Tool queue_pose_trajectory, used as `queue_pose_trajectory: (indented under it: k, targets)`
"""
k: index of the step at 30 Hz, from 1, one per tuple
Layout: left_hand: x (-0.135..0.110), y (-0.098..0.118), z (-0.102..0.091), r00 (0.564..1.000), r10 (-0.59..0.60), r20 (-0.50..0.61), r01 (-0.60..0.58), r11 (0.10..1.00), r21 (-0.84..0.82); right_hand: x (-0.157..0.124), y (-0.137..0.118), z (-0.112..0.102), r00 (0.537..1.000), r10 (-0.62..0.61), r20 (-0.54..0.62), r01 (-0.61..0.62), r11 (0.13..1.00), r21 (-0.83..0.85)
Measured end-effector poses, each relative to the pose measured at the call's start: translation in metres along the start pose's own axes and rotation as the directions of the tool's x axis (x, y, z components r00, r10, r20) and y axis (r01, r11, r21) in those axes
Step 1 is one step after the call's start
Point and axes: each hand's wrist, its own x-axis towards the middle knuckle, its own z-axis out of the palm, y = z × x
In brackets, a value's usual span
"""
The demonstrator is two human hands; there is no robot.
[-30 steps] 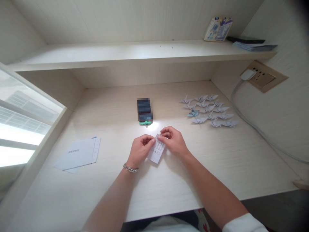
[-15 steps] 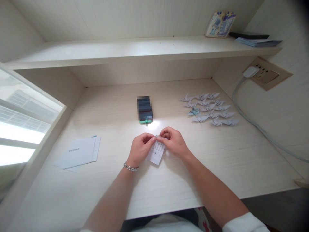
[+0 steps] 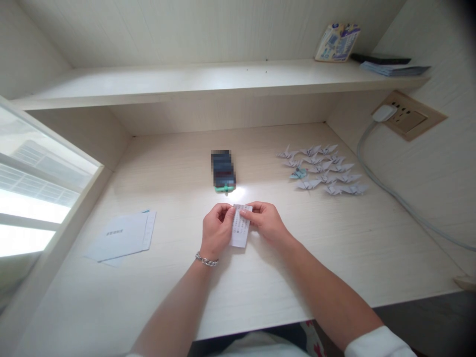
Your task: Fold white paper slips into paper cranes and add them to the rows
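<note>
The left hand (image 3: 217, 230) and right hand (image 3: 268, 221) both pinch a small paper slip (image 3: 240, 233) with tiny writing, over the table (image 3: 111, 297). The slip now stands straighter than a moment ago. Paper birds (image 3: 320, 168) sit off to the right.

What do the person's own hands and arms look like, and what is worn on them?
The left hand and right hand are bare, without gloves. A silver-coloured chain bracelet circles the left wrist. A white sleeve shows on the right arm, ending well above the wrist.
</note>
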Motion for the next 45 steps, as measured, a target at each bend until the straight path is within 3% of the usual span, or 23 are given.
queue_pose_trajectory:
  k: [5, 11, 19, 24, 26, 28, 30, 36, 40, 45]
  targets:
    - [-0.001, 0.0, 0.005, 0.995, -0.001, -0.098, -0.002, 1.0, -0.029, -0.003, 0.0, 0.01, 0.988, -0.024, -0.154, 0.037, 0.996, 0.083]
    - [-0.001, 0.0, 0.007, 0.991, -0.034, -0.128, 0.028, 0.999, -0.043, -0.002, 0.004, 0.014, 0.975, -0.065, -0.211, 0.09, 0.99, 0.111]
    - [-0.002, 0.004, 0.009, 0.989, -0.055, -0.14, 0.048, 0.998, -0.047, -0.001, 0.008, 0.014, 0.952, -0.155, -0.263, 0.158, 0.987, -0.012]
    - [0.001, 0.002, 0.003, 0.976, -0.064, -0.207, 0.062, 0.998, -0.015, 0.004, 0.001, 0.001, 0.907, -0.203, -0.37, 0.191, 0.979, -0.069]
    - [0.002, 0.001, 0.002, 0.977, -0.061, -0.202, 0.059, 0.998, -0.014, 0.005, 0.001, -0.001, 0.929, -0.173, -0.327, 0.158, 0.985, -0.073]
    - [0.001, 0.0, 0.002, 0.982, -0.061, -0.179, 0.057, 0.998, -0.028, 0.006, 0.004, 0.0, 0.97, -0.125, -0.209, 0.112, 0.991, -0.071]
    - [0.0, 0.0, 0.005, 0.986, -0.069, -0.151, 0.062, 0.997, -0.051, 0.005, 0.008, 0.003, 0.983, -0.125, -0.135, 0.115, 0.99, -0.076]
    - [-0.001, -0.004, 0.008, 0.991, -0.107, -0.078, 0.094, 0.982, -0.161, 0.0, 0.008, 0.007, 0.937, -0.267, -0.225, 0.208, 0.944, -0.256]
    - [0.001, -0.006, 0.006, 0.99, -0.135, -0.042, 0.124, 0.971, -0.203, -0.004, 0.003, 0.007, 0.928, -0.311, -0.205, 0.221, 0.903, -0.369]
    - [0.003, -0.005, 0.004, 0.991, -0.129, -0.029, 0.124, 0.983, -0.135, -0.006, 0.002, 0.008, 0.922, -0.342, -0.182, 0.221, 0.85, -0.477]
